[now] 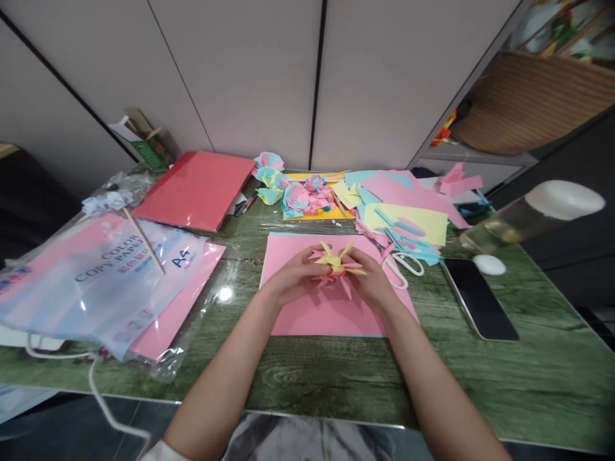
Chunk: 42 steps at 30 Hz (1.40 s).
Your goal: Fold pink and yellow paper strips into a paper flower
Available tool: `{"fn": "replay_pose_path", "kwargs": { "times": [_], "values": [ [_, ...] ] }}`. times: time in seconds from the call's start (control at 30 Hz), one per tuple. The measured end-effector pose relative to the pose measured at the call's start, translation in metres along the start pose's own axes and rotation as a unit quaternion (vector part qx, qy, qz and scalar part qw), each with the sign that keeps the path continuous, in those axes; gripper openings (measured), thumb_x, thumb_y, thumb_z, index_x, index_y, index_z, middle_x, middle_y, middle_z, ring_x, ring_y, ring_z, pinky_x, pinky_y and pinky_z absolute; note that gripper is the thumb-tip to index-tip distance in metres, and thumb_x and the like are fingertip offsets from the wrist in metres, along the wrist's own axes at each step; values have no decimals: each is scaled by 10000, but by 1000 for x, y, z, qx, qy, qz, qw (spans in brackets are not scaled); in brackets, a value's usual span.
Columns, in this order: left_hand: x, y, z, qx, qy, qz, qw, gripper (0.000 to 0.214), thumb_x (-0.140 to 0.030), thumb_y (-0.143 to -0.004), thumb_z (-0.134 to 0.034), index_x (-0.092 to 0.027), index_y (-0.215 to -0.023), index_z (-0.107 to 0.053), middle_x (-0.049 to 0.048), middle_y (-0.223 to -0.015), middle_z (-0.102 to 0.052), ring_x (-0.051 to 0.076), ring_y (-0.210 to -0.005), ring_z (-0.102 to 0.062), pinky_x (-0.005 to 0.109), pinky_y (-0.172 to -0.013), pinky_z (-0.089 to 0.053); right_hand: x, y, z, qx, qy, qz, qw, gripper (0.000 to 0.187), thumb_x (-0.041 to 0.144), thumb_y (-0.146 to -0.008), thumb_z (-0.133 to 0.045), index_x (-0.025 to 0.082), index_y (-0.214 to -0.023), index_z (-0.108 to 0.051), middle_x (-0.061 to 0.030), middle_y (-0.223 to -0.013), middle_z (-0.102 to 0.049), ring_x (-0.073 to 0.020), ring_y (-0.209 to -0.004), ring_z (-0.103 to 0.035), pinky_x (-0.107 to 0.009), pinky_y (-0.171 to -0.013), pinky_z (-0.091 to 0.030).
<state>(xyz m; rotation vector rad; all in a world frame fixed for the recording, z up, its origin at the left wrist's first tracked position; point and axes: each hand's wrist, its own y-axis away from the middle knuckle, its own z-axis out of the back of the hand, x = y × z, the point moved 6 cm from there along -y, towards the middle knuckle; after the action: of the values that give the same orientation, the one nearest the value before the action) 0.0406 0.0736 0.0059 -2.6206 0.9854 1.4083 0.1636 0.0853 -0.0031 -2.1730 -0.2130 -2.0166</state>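
Observation:
A folded paper flower (pixel 335 262) with yellow and pink pointed petals is held between my two hands, just above a stack of pink paper (pixel 307 314). My left hand (pixel 298 274) grips it from the left, the thumb pressed near its middle. From the right, my right hand (pixel 369 276) closes on its pink and yellow points; part of those fingers is hidden behind the petals. White-handled scissors (pixel 408 262) lie by the right edge of the stack, close to my right wrist.
At left lies a plastic bag of colour copy paper (pixel 120 275) with a wooden stick on it, and behind it a red folder (pixel 196 189). Finished paper flowers (pixel 296 197) and paper scraps (pixel 408 221) line the back. A phone (pixel 479 298) and a bottle (pixel 528 214) stand right.

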Motion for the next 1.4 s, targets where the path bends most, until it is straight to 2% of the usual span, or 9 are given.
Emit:
{"fn": "replay_pose_path", "kwargs": {
  "times": [0.1,0.2,0.37,0.57,0.7,0.8,1.0,1.2,1.4],
  "values": [
    [-1,-3,1,-54,-24,-45,997,442,-189,-609,-693,-206,-1009,-506,27,-877,-585,124,-705,-588,304,-699,-473,-2,-3,4,-26,-22,6,999,287,416,-856,-396,204,-977,-547,-32,-835,-583,-133,-726,-579,-267,-642,-475],
    [-6,-3,9,-161,-88,-132,974,365,-212,-605,-691,-192,-905,-484,-2,-845,-548,115,-709,-575,275,-667,-479,-2,-4,7,-61,-50,24,997,391,478,-877,-284,217,-1097,-475,-49,-895,-583,-142,-778,-594,-300,-694,-484],
    [-12,-2,9,-213,-185,-211,936,362,-193,-592,-685,-176,-866,-450,21,-876,-529,137,-797,-562,262,-688,-474,5,2,5,-108,41,81,990,512,341,-678,-670,227,-1119,-435,-38,-911,-579,-166,-840,-583,-309,-725,-494],
    [-8,-4,7,-187,-176,-218,941,399,-189,-608,-680,-183,-904,-412,25,-883,-533,145,-821,-578,283,-739,-473,21,11,2,-149,187,139,961,396,208,-718,-587,207,-1093,-458,-64,-977,-569,-182,-871,-582,-351,-767,-494],
    [-6,-1,2,-205,-211,-254,921,406,-173,-619,-673,-206,-908,-388,18,-932,-540,142,-835,-582,289,-749,-478,41,22,-1,-194,332,233,893,364,156,-705,-546,207,-1064,-510,-96,-1101,-534,-240,-1074,-493,-450,-922,-401],
    [-6,2,-5,-187,-238,-271,914,367,-162,-657,-646,-216,-914,-390,24,-1000,-553,135,-843,-585,282,-751,-474,48,28,-4,-205,396,287,848,326,142,-708,-529,214,-1025,-550,-107,-1182,-492,-257,-1120,-461,-464,-941,-380],
    [-11,9,-14,-148,-247,-288,913,323,-257,-745,-593,-199,-1051,-504,59,-1036,-568,166,-939,-567,283,-796,-466,51,33,-5,-230,451,335,795,225,172,-735,-565,255,-941,-601,-67,-1156,-543,-266,-1080,-480,-485,-917,-369],
    [-15,10,-15,-164,-258,-281,910,210,-288,-766,-564,-189,-951,-576,56,-971,-609,175,-923,-576,270,-751,-480,52,36,-8,-233,470,362,771,307,124,-718,-554,283,-975,-610,-42,-1128,-574,-260,-1066,-476,-479,-903,-367],
    [-19,9,-5,-182,-232,-250,922,206,-304,-717,-618,-190,-888,-628,43,-885,-649,165,-829,-602,274,-729,-477,51,39,-16,-211,509,386,740,251,139,-695,-579,284,-897,-615,-30,-1102,-595,-266,-1041,-473,-487,-886,-357]
  ]
}}
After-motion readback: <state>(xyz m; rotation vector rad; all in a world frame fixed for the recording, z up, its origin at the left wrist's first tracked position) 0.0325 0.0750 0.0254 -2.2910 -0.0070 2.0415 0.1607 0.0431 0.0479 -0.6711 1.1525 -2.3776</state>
